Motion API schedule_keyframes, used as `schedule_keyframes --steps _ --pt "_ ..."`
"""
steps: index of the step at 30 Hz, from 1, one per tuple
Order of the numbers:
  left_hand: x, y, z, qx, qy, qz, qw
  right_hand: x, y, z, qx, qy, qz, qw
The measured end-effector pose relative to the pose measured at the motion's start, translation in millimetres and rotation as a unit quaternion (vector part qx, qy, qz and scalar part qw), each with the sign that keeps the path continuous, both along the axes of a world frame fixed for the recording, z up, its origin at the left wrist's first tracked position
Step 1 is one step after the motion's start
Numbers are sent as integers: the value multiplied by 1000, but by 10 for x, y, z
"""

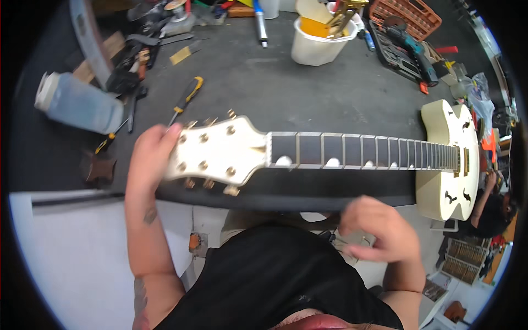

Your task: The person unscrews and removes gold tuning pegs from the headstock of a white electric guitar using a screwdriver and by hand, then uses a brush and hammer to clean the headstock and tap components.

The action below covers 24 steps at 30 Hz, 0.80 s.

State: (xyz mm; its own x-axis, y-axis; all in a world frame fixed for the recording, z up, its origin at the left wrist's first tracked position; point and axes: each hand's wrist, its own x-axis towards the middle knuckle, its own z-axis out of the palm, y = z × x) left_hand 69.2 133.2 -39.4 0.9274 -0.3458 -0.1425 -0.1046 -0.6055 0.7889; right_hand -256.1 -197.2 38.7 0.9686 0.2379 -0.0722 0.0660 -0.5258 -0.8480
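Observation:
A cream electric guitar (467, 190) lies across the dark workbench (236, 82), its body at the right and its headstock (217, 149) at the left. Gold-coloured tuner parts show along both edges of the headstock, and no strings are visible over the dark fretboard (352, 151). My left hand (149, 157) grips the headstock's far left end, thumb on top and some fingers hidden. My right hand (379, 228) hangs in the air on the near side of the neck, touching nothing. It is blurred, with fingers loosely curled and the thumb apart; nothing shows in it.
Beyond the headstock lies a yellow-black screwdriver (188, 99). A bottle of bluish liquid (80, 103) lies at the left. At the back stand a white tub (319, 49) and, right, a cordless drill (418, 58) by an open tool case (396, 52). Another person (492, 212) is at far right.

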Motion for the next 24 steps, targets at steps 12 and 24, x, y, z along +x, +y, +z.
schedule_keyframes --steps 12,24 --pt "130 -91 341 184 8 -68 981 518 532 -708 -324 -147 -296 887" --pt "774 -113 371 126 -120 -138 975 514 547 -758 -382 -124 -313 861"
